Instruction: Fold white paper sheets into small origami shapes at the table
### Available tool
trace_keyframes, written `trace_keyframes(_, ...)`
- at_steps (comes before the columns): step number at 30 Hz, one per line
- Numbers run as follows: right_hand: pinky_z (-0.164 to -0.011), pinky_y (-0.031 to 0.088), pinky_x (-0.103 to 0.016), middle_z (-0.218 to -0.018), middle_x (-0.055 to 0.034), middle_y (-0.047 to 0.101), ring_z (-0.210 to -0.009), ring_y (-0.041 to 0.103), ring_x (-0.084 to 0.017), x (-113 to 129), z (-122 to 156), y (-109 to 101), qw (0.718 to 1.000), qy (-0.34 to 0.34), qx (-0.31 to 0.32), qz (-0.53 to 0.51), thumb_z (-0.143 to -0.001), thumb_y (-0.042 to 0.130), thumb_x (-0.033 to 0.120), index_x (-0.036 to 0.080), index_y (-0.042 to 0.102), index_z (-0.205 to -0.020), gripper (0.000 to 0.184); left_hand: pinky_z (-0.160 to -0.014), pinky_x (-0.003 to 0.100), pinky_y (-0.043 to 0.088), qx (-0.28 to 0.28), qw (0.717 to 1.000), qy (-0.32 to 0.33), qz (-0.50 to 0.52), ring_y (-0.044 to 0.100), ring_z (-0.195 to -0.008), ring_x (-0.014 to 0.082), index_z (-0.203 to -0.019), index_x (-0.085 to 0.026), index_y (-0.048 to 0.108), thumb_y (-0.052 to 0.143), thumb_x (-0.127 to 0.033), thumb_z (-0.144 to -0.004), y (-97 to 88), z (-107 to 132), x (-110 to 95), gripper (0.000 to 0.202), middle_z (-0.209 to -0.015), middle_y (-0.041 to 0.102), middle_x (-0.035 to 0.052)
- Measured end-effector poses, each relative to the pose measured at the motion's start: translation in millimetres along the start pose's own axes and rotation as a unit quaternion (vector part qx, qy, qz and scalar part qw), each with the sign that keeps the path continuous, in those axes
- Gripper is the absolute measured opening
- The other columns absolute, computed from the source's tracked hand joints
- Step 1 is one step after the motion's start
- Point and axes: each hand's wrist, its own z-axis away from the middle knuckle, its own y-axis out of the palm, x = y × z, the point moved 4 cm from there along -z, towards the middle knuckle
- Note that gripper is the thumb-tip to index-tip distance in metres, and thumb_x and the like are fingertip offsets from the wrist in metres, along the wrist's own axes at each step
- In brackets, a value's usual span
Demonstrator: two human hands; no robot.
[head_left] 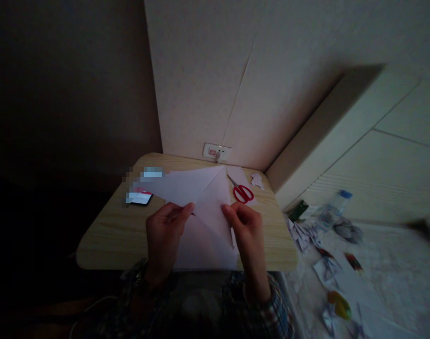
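A large white sheet of paper (209, 193), with creases meeting near its middle, is held up over the small wooden table. My left hand (167, 235) pinches it between thumb and fingers on the left side of the middle. On the right, my right hand (246, 230) grips the paper near its right edge, thumb on top. Just beyond my right hand lies a pair of scissors (243, 193) with red handles, its blades pointing up and left. More white paper shows under the scissors. The fingertips behind the sheet are partly hidden.
The wooden table (109, 235) stands against a wall with a socket (216, 150). A phone (141, 197) lies at its left, a small folded paper (257, 181) at its back right. Right of the table, a pale surface holds a plastic bottle (336, 207), folded papers (303, 234) and small wrappers.
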Motion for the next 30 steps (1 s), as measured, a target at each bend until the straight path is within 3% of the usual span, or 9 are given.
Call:
trace_keyframes(5,-0.052,0.032,-0.023,-0.058,0.0048,0.05,-0.056,0.044,-0.011,0,-3,0,0.998,0.0,0.041,-0.041,-0.069,0.07,0.031,0.019,0.055,-0.062,0.02,-0.039,0.02,0.027,0.027,0.999,0.0,-0.019,0.036,-0.039,0.0069,-0.049,-0.018,0.054,0.069,-0.029,-0.068,1.7,1,-2,0.027,-0.039,0.041,-0.0076)
trace_keyframes(11,-0.048,0.026,-0.024,-0.051,0.0055,0.038,-0.051,0.035,-0.01,2,-5,-4,0.999,-0.022,0.028,-0.007,-0.08,0.059,0.038,0.019,0.048,-0.052,0.036,-0.039,0.02,0.027,0.043,0.998,0.006,-0.034,0.034,-0.039,0.0069,-0.05,-0.019,0.058,0.068,-0.027,-0.067,2.5,2,-6,0.022,-0.04,0.041,-0.0075)
trace_keyframes(14,-0.054,0.035,-0.024,-0.061,0.0039,0.05,-0.059,0.046,-0.012,0,-6,-3,0.998,-0.011,0.048,-0.045,-0.073,0.067,0.031,0.019,0.055,-0.063,0.019,-0.038,0.02,0.027,0.066,0.997,-0.001,-0.044,0.035,-0.038,0.007,-0.046,-0.019,0.055,0.068,-0.027,-0.066,3.8,2,-5,0.025,-0.039,0.041,-0.0071)
trace_keyframes(17,-0.054,0.036,-0.024,-0.062,0.0043,0.051,-0.058,0.047,-0.012,-2,-7,-7,0.997,0.0,0.028,-0.074,-0.068,0.071,0.029,0.021,0.052,-0.064,0.021,-0.037,0.02,0.026,0.087,0.995,-0.009,-0.051,0.036,-0.038,0.0077,-0.046,-0.019,0.055,0.069,-0.026,-0.065,5.0,3,-6,0.024,-0.039,0.042,-0.0067)
trace_keyframes(22,-0.048,0.029,-0.024,-0.052,0.0048,0.04,-0.051,0.038,-0.01,-2,-6,-14,0.999,-0.015,0.004,-0.034,-0.08,0.06,0.038,0.02,0.045,-0.053,0.036,-0.038,0.021,0.027,0.114,0.992,-0.005,-0.061,0.037,-0.037,0.0086,-0.046,-0.02,0.059,0.07,-0.026,-0.063,6.3,3,-10,0.021,-0.038,0.044,-0.0058)
trace_keyframes(27,-0.052,0.036,-0.023,-0.061,0.0038,0.05,-0.058,0.046,-0.012,-2,-8,-18,0.998,-0.028,-0.006,-0.057,-0.072,0.068,0.032,0.021,0.052,-0.063,0.022,-0.036,0.021,0.026,0.146,0.988,-0.011,-0.055,0.038,-0.036,0.0084,-0.047,-0.019,0.062,0.07,-0.024,-0.062,6.0,1,-7,0.018,-0.04,0.05,-0.0044)
trace_keyframes(30,-0.052,0.034,-0.023,-0.054,0.0051,0.048,-0.053,0.044,-0.011,-3,-8,-22,0.998,-0.039,-0.02,-0.047,-0.077,0.065,0.033,0.02,0.051,-0.059,0.026,-0.036,0.02,0.027,0.166,0.985,-0.015,-0.052,0.039,-0.037,0.0083,-0.048,-0.019,0.063,0.07,-0.024,-0.062,6.0,0,-4,0.016,-0.043,0.055,-0.0031)
